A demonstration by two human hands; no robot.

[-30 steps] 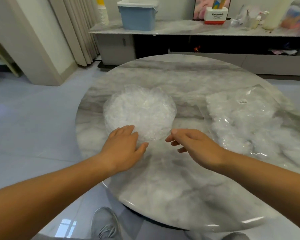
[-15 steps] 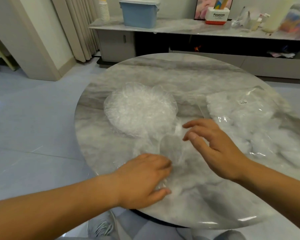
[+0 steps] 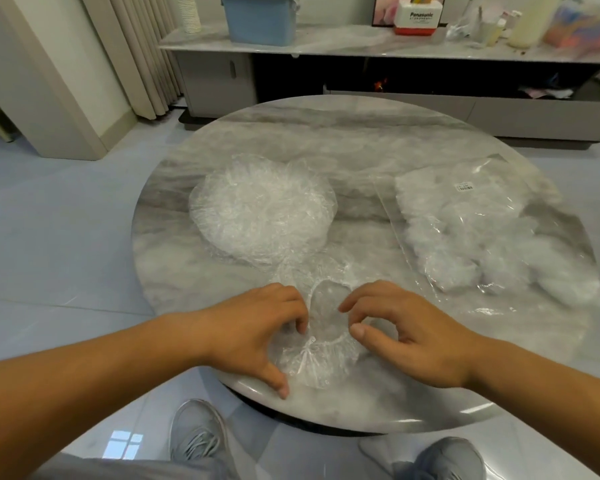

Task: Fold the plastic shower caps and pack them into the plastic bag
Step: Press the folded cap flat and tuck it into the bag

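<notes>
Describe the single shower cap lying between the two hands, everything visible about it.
The shower cap is thin, clear, crinkly plastic with a gathered, puckered rim. It lies spread fairly flat, unfolded, at the near edge of the round marble table, just in front of the stack of caps. The left hand presses its left side, thumb near the table edge; the right hand has fingertips on its right side.

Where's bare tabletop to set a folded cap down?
Free: the far arc of the table behind the cap stack, and the strip between stack and plastic bag. Crowded: the near edge, where the left hand and right hand work one cap.
</notes>
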